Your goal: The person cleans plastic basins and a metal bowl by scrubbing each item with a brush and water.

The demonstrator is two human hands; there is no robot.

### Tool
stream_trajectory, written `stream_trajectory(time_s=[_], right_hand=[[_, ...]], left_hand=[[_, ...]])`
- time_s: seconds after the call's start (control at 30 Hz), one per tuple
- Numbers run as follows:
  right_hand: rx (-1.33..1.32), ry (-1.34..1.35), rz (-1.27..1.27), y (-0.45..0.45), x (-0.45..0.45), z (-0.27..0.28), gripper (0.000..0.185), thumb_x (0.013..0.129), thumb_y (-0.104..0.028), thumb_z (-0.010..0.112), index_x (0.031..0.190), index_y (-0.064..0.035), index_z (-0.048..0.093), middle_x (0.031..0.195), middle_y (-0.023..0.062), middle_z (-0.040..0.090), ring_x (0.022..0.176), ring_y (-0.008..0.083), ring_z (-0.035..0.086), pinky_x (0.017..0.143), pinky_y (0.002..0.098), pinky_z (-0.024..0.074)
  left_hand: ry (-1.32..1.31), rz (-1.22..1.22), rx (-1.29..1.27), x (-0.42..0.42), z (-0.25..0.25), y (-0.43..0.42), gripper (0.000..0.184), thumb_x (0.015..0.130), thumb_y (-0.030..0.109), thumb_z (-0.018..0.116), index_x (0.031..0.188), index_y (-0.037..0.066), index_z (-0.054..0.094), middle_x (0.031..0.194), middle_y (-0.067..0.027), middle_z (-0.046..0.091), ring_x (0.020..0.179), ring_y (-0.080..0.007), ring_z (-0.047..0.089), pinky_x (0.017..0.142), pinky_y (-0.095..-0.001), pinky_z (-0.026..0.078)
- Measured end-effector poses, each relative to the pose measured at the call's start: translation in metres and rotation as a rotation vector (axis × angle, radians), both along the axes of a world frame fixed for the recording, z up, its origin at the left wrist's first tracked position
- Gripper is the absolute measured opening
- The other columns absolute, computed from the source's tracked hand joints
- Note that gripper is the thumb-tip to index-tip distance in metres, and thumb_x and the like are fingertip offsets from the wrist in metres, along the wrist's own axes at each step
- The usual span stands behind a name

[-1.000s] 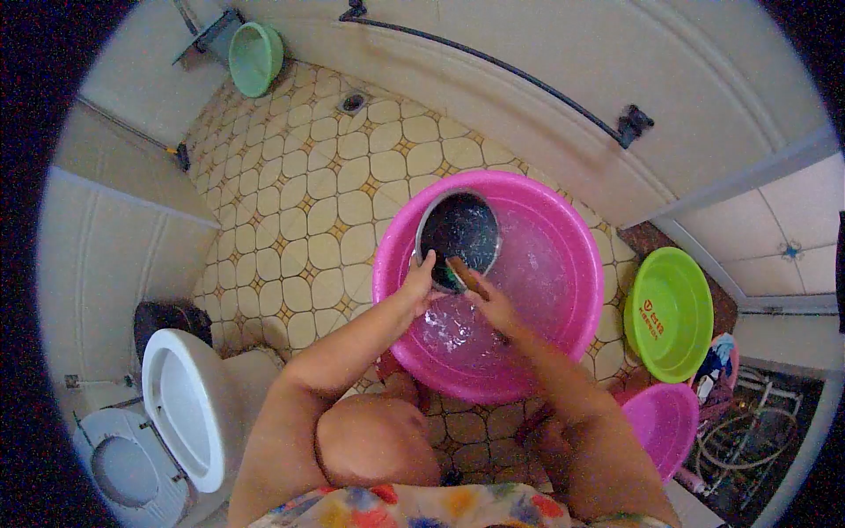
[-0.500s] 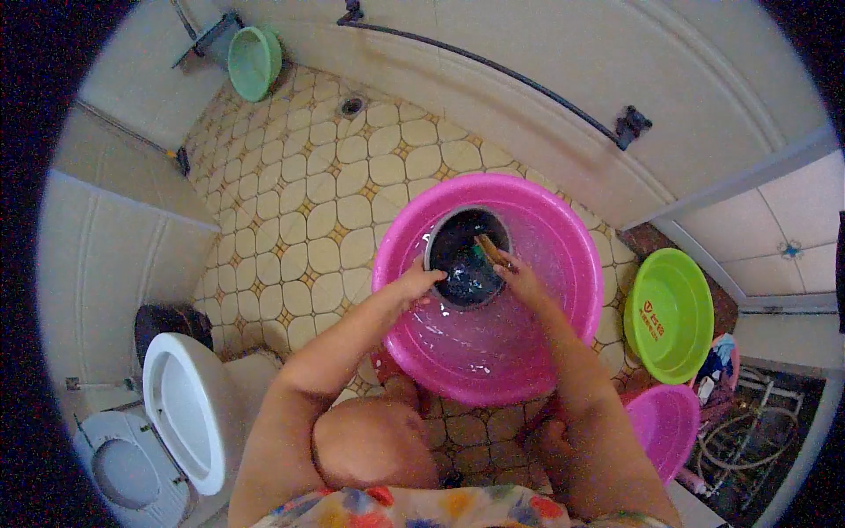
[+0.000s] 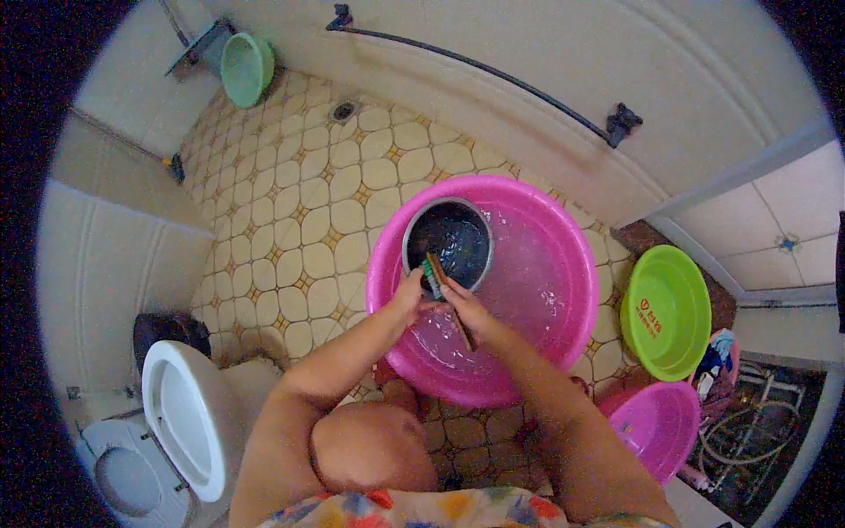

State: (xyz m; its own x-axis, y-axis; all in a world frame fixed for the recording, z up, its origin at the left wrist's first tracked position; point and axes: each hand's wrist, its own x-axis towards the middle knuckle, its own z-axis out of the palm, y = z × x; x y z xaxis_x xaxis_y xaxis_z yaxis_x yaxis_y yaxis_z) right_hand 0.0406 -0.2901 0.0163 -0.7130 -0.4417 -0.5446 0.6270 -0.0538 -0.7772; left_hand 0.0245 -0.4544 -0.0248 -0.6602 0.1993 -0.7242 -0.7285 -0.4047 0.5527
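A round dark pot (image 3: 453,238) with a metal rim is tilted inside the large pink basin (image 3: 572,308), over soapy water. My left hand (image 3: 410,297) grips the pot's near left rim. In my right hand (image 3: 466,308) is a brown brush (image 3: 461,331) with green and white bristles. The bristles touch the pot's near edge, close beside my left fingers. The brush handle points down toward me.
A lime-green basin (image 3: 666,312) and a smaller pink basin (image 3: 656,427) stand at the right, near a metal rack (image 3: 757,431). The white toilet (image 3: 189,422) is at the lower left. A pale green basin (image 3: 247,70) sits in the far left corner, near a floor drain (image 3: 344,111).
The pot has moved left and slightly away from me since half a second ago. My right hand has brought the brush from inside the pot to its near rim.
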Motion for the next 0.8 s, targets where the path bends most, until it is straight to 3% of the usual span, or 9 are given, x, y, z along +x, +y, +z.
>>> stream_trajectory(time_s=[0.07, 0.13, 0.2, 0.27, 0.33, 0.4, 0.57, 0.67, 0.8], right_hand=[[0.102, -0.106, 0.058, -0.004, -0.003, 0.036, 0.047, 0.089, -0.038, 0.048, 0.131, -0.0172, 0.041, 0.105, 0.0089, 0.059, 0.093, 0.0197, 0.056, 0.077, 0.0304, 0.0459], [0.246, -0.151, 0.131, -0.006, 0.0, 0.036, 0.046, 0.089, -0.039, 0.048, 0.13, -0.0196, 0.042, 0.101, 0.0105, 0.062, 0.089, 0.0238, 0.06, 0.078, 0.0324, 0.0464], [0.355, 0.159, 0.173, 0.004, 0.005, 0.008, 0.057, 0.086, -0.041, 0.052, 0.134, -0.0175, 0.033, 0.097, 0.0097, 0.062, 0.081, 0.02, 0.06, 0.069, 0.0327, 0.0473], [0.567, 0.379, 0.279, 0.023, 0.004, -0.036, 0.063, 0.083, -0.042, 0.055, 0.136, -0.0184, 0.031, 0.104, 0.0115, 0.061, 0.082, 0.0276, 0.061, 0.076, 0.0399, 0.0463], [0.716, 0.539, 0.311, 0.045, -0.008, 0.012, 0.059, 0.084, -0.041, 0.053, 0.135, -0.022, 0.032, 0.105, 0.014, 0.06, 0.083, 0.0308, 0.061, 0.075, 0.0419, 0.0466], [0.926, 0.649, 0.37, 0.066, -0.026, 0.023, 0.055, 0.084, -0.039, 0.052, 0.134, -0.0249, 0.032, 0.105, 0.0161, 0.059, 0.084, 0.0337, 0.06, 0.074, 0.0439, 0.0467], [1.407, 0.83, 0.425, 0.082, -0.058, 0.003, 0.054, 0.085, -0.037, 0.051, 0.134, -0.0289, 0.03, 0.093, 0.0184, 0.06, 0.081, 0.0357, 0.06, 0.07, 0.0469, 0.0464], [1.375, 0.674, 0.382, 0.068, -0.048, 0.005, 0.052, 0.085, -0.034, 0.051, 0.133, -0.0257, 0.034, 0.1, 0.0202, 0.059, 0.082, 0.0375, 0.06, 0.071, 0.0461, 0.047], [1.036, 0.542, 0.245, 0.045, -0.02, -0.009, 0.051, 0.085, -0.035, 0.052, 0.131, -0.021, 0.038, 0.107, 0.0216, 0.057, 0.087, 0.0398, 0.059, 0.074, 0.043, 0.0475]], left_hand=[[0.017, 0.056, -0.18, 0.0, 0.027, 0.01, 0.052, 0.09, 0.044, 0.04, 0.132, 0.02, 0.02, 0.127, -0.0138, 0.038, 0.106, -0.0321, 0.048, 0.081, -0.0526, 0.043], [0.073, 0.081, -0.218, 0.001, 0.025, 0.009, 0.055, 0.09, 0.045, 0.041, 0.134, 0.022, 0.018, 0.13, -0.0125, 0.036, 0.108, -0.0326, 0.047, 0.081, -0.0533, 0.043], [0.092, 0.104, -0.235, 0.003, 0.028, 0.009, 0.058, 0.089, 0.047, 0.042, 0.135, 0.023, 0.015, 0.131, -0.0112, 0.035, 0.109, -0.0328, 0.046, 0.081, -0.0534, 0.043], [0.076, 0.126, -0.235, 0.003, 0.044, 0.009, 0.061, 0.089, 0.047, 0.042, 0.136, 0.024, 0.013, 0.133, -0.01, 0.033, 0.111, -0.0327, 0.044, 0.082, -0.053, 0.042], [0.081, 0.091, -0.265, 0.002, 0.051, 0.009, 0.059, 0.089, 0.046, 0.042, 0.136, 0.023, 0.013, 0.134, -0.0089, 0.033, 0.111, -0.032, 0.045, 0.081, -0.0519, 0.044], [0.063, 0.052, -0.268, 0.004, 0.056, 0.012, 0.058, 0.09, 0.044, 0.042, 0.136, 0.023, 0.013, 0.134, -0.0082, 0.033, 0.11, -0.0313, 0.046, 0.079, -0.0507, 0.045], [-0.018, 0.004, -0.227, 0.003, 0.065, 0.024, 0.055, 0.092, 0.038, 0.042, 0.135, 0.023, 0.012, 0.135, -0.007, 0.033, 0.107, -0.0295, 0.05, 0.075, -0.0476, 0.049], [0.015, 0.025, -0.198, 0.004, 0.055, 0.029, 0.059, 0.091, 0.038, 0.043, 0.136, 0.023, 0.009, 0.134, -0.0086, 0.033, 0.106, -0.0305, 0.05, 0.076, -0.0472, 0.047], [0.046, 0.032, -0.245, 0.006, 0.061, 0.034, 0.064, 0.09, 0.04, 0.046, 0.137, 0.023, 0.007, 0.133, -0.011, 0.034, 0.11, -0.0312, 0.047, 0.077, -0.0491, 0.045]])
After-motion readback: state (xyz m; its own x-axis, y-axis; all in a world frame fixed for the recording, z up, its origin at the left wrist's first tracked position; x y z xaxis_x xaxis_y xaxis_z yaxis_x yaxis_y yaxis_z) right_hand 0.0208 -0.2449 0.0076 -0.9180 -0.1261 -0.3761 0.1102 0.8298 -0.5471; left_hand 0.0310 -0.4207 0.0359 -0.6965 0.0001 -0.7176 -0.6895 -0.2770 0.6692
